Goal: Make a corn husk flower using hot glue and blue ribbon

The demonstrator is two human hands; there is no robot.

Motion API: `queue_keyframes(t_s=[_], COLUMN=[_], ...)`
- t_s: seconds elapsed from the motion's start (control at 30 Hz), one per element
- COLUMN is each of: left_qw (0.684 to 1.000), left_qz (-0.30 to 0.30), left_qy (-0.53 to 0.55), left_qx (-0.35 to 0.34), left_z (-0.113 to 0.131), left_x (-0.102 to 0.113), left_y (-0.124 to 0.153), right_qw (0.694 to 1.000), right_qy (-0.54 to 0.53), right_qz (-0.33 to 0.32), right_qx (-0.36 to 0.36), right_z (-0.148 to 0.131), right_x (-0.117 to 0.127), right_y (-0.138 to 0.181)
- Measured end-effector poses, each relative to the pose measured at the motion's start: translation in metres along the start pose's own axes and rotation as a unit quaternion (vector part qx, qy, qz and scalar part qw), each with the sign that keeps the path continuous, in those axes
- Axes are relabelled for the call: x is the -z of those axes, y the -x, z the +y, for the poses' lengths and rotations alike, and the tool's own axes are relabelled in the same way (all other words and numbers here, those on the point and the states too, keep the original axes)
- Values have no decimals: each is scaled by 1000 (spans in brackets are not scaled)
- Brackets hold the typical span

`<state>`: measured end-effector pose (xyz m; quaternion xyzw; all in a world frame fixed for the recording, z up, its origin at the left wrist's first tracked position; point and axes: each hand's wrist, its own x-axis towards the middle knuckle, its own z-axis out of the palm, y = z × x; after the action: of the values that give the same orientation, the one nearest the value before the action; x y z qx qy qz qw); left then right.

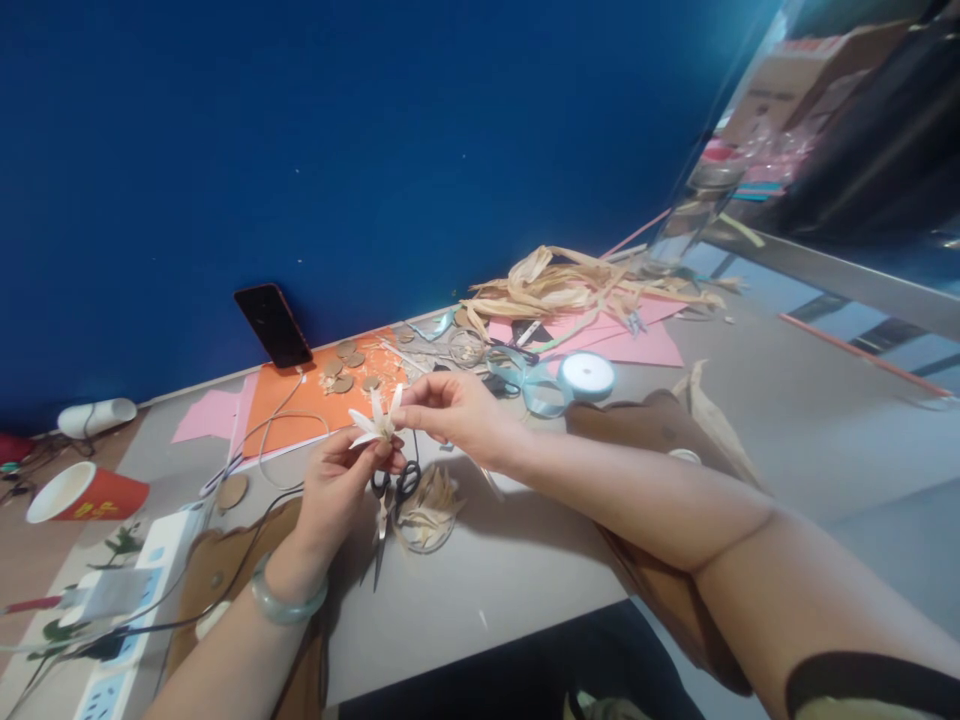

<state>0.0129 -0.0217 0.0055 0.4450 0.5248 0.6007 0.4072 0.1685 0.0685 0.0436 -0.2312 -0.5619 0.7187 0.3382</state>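
Observation:
A small white flower with pointed petals (377,418), which looks made of dried husk, is held up over the table. My left hand (341,478) pinches it at its base between thumb and fingers. From the right, my right hand (457,415) closes thumb and forefinger on one of its petals. Just below the hands lie black-handled scissors (394,495), blades toward me. Beside them a round shallow dish (427,540) holds pale cut husk pieces (429,498).
Dried corn husks (555,285) and pink paper (649,335) lie at the back right, near a light-blue ribbon spool (587,376). An orange sheet (277,415) carries wooden discs; a phone (271,325) leans behind. Left are a paper cup (97,493) and a power strip (150,600).

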Motion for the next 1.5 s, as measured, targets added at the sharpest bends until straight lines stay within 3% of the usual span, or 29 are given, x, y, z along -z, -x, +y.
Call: queue_keyframes(t_s=[0.23, 0.33, 0.4, 0.5, 0.6, 0.67, 0.77, 0.97, 1.2, 1.5], left_qw=[999, 998, 995, 992, 991, 990, 990, 988, 982, 979], left_qz=[4, 24, 35, 42, 48, 50, 47, 48, 57, 72], left_qy=[34, 63, 90, 116, 124, 128, 133, 147, 182, 193], left_qx=[13, 15, 8, 4, 7, 10, 13, 15, -4, -7], left_z=[0, 0, 0, 0, 1, 1, 3, 5, 2, 1], left_x=[-2, -1, 0, 3, 4, 4, 4, 6, 8, 9], left_y=[-2, -4, -7, -10, -12, -11, -11, -12, -17, -18], right_qw=[1000, 994, 975, 897, 763, 675, 604, 591, 583, 601], right_qy=[23, 91, 184, 401, 640, 738, 795, 802, 810, 797], right_qz=[1, 18, 64, 113, 59, 2, -49, -53, -57, -60], right_qx=[9, 59, 111, 146, 67, 3, -32, -67, -38, -8], right_z=[0, -6, -12, -19, -19, -13, 2, 20, 7, -1], right_x=[-1, 7, 18, 37, 49, 52, 55, 65, 58, 56], right_y=[0, -5, -11, -23, -30, -32, -34, -46, -41, -34])
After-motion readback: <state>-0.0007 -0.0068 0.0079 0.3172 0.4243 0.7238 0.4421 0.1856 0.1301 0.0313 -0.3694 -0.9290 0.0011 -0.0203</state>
